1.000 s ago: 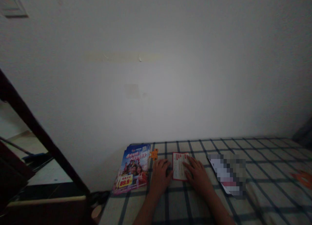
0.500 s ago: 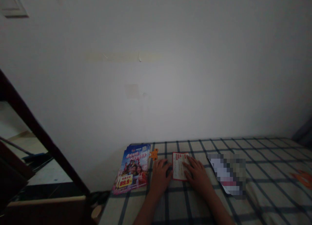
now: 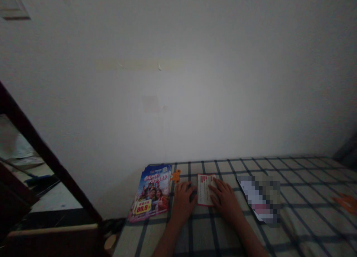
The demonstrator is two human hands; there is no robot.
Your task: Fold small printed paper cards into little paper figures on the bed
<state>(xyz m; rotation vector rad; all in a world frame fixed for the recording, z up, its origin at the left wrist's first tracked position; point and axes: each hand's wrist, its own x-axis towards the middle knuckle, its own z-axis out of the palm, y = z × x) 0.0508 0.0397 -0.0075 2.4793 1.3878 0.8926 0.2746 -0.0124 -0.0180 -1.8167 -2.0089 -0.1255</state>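
Observation:
A small folded leaflet (image 3: 204, 192), white with a red border and red headings, lies on the checked cloth in front of me. My left hand (image 3: 182, 198) rests palm down along its left side, fingers spread, with the fingertips at or close to the edge. Across the leaflet's right part lie the outstretched fingers of my right hand (image 3: 224, 197), covering some of its print. Just left of my left hand is a stack of glossy blue and pink flyers (image 3: 152, 194), slightly fanned, with "89.9" on the top one.
The checked cloth (image 3: 199, 231) covers the surface up to a pale wall (image 3: 223, 82). To the right lies a flat, dark-edged thing (image 3: 258, 201), blurred by pixels. Orange patches (image 3: 175, 176) show on the cloth. A dark slanted frame (image 3: 47, 153) stands at the left.
Both hands and the leaflet stay in place. Through the dark frame at the left, a pale shape has come into view.

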